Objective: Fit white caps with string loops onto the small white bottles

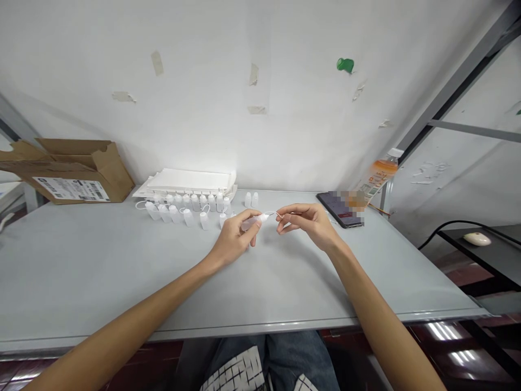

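Above the middle of the grey table, my left hand (237, 233) is closed round a small translucent white bottle (251, 222), tilted with its thin dark tip pointing right. A thin white strap arcs from the bottle's neck to the fingertips of my right hand (303, 221), which are pinched on the strap's end. The cap there is too small to make out. Left of my hands, several similar small bottles (188, 218) stand in rows, some with looped straps. Two more small white bottles (251, 200) stand just behind my left hand.
An open cardboard box (81, 174) sits at the back left beside stacked white sheets (187, 180). A phone (340, 209) and an orange drink bottle (380, 176) are at the back right. The table's front edge (260, 327) runs before my lap.
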`<act>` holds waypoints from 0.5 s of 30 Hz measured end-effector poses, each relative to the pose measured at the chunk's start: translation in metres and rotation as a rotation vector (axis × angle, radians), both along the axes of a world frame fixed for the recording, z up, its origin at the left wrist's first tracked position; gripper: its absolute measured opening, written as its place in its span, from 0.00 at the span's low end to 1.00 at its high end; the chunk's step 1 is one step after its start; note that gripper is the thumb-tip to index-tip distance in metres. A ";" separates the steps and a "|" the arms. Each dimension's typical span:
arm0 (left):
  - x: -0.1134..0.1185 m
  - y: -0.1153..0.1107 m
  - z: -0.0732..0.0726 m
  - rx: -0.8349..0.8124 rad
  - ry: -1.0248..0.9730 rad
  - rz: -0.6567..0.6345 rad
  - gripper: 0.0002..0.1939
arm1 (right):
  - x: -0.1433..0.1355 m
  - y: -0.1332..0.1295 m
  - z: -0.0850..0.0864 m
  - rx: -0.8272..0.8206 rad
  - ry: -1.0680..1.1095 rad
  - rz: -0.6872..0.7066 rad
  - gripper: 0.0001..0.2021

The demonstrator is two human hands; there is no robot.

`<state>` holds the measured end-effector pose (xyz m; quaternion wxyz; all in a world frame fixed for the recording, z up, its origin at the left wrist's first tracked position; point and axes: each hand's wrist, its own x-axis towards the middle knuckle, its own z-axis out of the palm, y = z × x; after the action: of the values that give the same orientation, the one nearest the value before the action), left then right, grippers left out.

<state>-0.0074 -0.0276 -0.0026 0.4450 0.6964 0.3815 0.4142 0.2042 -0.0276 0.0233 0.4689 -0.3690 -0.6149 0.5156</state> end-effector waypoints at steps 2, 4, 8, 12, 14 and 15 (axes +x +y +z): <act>0.000 0.000 0.000 0.010 0.007 0.014 0.14 | 0.000 0.000 0.000 0.000 -0.015 -0.003 0.14; 0.001 0.000 0.000 0.014 0.009 0.023 0.13 | -0.001 0.000 -0.001 -0.001 -0.023 -0.005 0.15; 0.002 -0.002 0.001 0.019 0.029 0.025 0.11 | -0.004 0.001 -0.002 -0.004 -0.018 -0.017 0.14; 0.002 -0.003 0.000 0.028 0.068 0.022 0.12 | -0.007 0.003 -0.004 -0.019 0.010 -0.049 0.13; 0.002 -0.004 0.000 0.035 0.078 0.016 0.13 | -0.008 0.003 -0.005 -0.015 0.010 -0.055 0.13; 0.002 -0.004 0.000 0.039 0.081 0.015 0.13 | -0.009 0.003 -0.006 -0.010 0.009 -0.056 0.13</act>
<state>-0.0056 -0.0314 -0.0030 0.4123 0.7184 0.3962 0.3962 0.1953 -0.0248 0.0174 0.4838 -0.3862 -0.5997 0.5071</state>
